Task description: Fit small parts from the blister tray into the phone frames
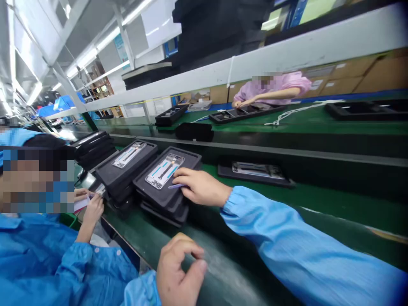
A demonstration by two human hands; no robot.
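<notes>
Closest in, the left hand (178,272) hangs low over the green belt (223,263), fingers curled loosely toward the thumb, gripping nothing that shows. Out ahead, the right hand (199,187) reaches to the top tray (167,176) of a black stack, fingertips spread on the tray's near edge, a thin blue pen (176,185) pinched under them — or so it looks; the grip itself is hidden beneath the fingers. In that tray lies a phone frame (165,171), flat, just left of the fingertips. To do this well, I'd say keep the palm off the frame, press only on the tray rim, and steady the stack so it doesn't slide. Left of that tray sits a second stack (126,168) with its own frame. Further left, a co-worker's hand (94,208) is busy at their own spot. Right of the tray, a single flat tray (255,172) rests on the belt. Beyond, a person in pink (277,87) works.
</notes>
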